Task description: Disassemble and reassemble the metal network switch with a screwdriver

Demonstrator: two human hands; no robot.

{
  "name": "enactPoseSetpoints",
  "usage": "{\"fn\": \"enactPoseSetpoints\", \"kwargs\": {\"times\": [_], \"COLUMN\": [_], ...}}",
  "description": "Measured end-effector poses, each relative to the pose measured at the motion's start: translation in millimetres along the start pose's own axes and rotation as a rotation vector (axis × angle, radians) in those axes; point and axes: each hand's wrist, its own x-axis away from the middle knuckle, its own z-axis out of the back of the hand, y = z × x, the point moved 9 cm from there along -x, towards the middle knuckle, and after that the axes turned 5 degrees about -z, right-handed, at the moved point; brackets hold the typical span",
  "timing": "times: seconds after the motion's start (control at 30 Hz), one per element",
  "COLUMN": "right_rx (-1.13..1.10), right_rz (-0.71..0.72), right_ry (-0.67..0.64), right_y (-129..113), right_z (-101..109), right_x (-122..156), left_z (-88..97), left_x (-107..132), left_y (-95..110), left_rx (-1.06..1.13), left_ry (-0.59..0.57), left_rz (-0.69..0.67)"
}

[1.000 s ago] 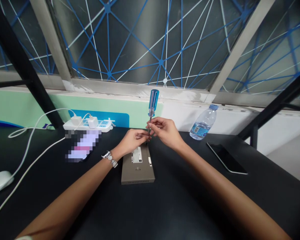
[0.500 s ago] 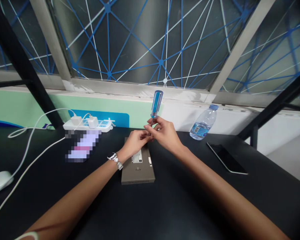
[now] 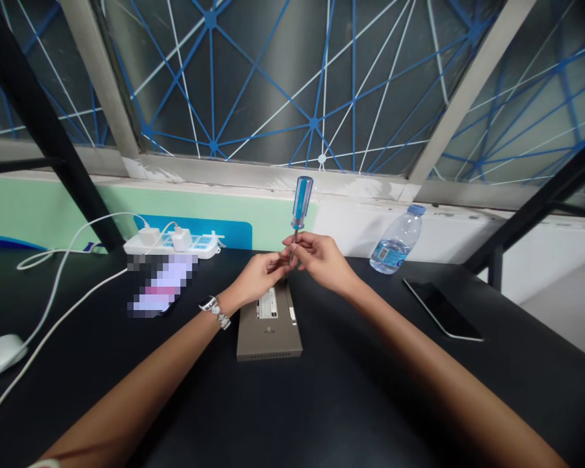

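Blue-handled screwdriver (image 3: 301, 201) held upright over the far end of the grey box (image 3: 269, 333).
My right hand (image 3: 322, 261) pinches the thin steel shaft just under the smooth, translucent handle. My left hand (image 3: 257, 277) closes its fingertips on the shaft lower down. The box is flat, rectangular metal. To its right are a clear plastic bottle (image 3: 396, 240) and a glossy black phone (image 3: 441, 307); to its left is a white power strip (image 3: 173, 244).

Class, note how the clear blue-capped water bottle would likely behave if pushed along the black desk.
The water bottle has a round body and looks tilted rather than upright, so it would probably roll. Its thin-looking clear plastic would likely dent when squeezed. Its fill level is unclear, so its weight is hard to judge.
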Motion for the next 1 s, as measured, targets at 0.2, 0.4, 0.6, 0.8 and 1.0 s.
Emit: {"fn": "enactPoseSetpoints", "kwargs": {"times": [0.2,0.4,0.6,0.8,1.0], "right_rx": [0.088,0.127,0.136,-0.097,-0.152], "right_rz": [0.029,0.026,0.055,0.023,0.019], "right_ry": [0.098,0.145,0.115,0.238,0.337], "right_y": [1,6,2,-6,16], "right_z": [4,9,10,33,41], "right_x": [2,3,3,19,52], "left_z": [-6.3,3.2,8.2,28.2,28.8], "left_x": [-1,3,6,33,54], "left_y": [-1,5,16,28,31], "left_rx": [-0.066,-0.167,-0.296,-0.433,-0.554], "left_ry": [-0.015,0.132,0.059,0.062,0.026], "left_rz": [0.007,0.023,-0.018,0.026,-0.017]}}
